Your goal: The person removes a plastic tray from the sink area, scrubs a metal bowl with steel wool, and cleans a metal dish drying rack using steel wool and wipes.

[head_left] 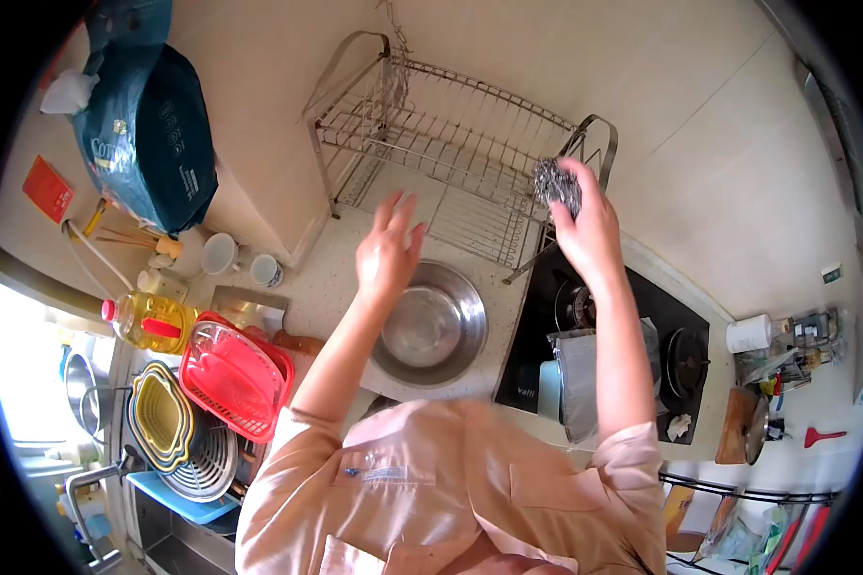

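Steel-wool scrubber (554, 186), one, gripped between thumb and fingers of the right hand (585, 218), at the right end of a two-tier wire dish rack (451, 144); whether it touches the metal cannot be told. Left hand (388, 251), nothing in its grasp, fingers loosely spread, before the rack's left half. Metal basin (470, 326), round, on the counter (340, 254), beside the black stove (523, 326).

Pale pink shirt (451, 479), loose sleeves (633, 460), chest pockets (554, 494), small blue marking (353, 471); hands (386, 259) bare.
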The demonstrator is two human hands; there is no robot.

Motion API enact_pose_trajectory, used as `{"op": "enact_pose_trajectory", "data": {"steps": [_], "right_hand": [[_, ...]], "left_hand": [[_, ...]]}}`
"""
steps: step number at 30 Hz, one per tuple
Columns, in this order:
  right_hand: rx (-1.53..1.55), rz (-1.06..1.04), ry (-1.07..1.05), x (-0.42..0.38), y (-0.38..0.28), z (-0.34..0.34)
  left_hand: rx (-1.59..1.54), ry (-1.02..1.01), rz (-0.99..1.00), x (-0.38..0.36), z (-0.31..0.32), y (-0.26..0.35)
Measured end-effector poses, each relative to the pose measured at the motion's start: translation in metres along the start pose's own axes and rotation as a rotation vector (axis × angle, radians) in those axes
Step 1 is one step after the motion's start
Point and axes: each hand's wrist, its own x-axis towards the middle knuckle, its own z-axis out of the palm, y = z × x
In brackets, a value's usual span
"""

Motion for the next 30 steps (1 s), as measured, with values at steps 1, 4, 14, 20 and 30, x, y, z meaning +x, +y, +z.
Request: {"op": "enact_pose_trajectory", "data": {"steps": [1, 4, 14, 20, 30], "right_hand": [[-0.102, 0.054, -0.092, 0.012, 0.005, 0.004], [-0.348, 0.231, -0.430, 0.028, 0.008, 0.024], [-0.421, 0.274, -0.514, 0.089, 0.096, 0.097], [-0.463, 0.357, -0.782, 0.113, 0.061, 0.070], [-0.452, 0.411, -0.685, 0.110, 0.080, 0.093]], "left_hand": [[-0.015, 0.010, -0.005, 0.016, 0.008, 0.007], [-0.059, 0.022, -0.017, 0.050, 0.028, 0.013], [-0.172, 0.070, 0.001, 0.065, 0.053, -0.008], [-0.199, 0.087, 0.006, 0.066, 0.051, -0.008], [-0.241, 0.074, -0.032, 0.068, 0.055, -0.009]]}}
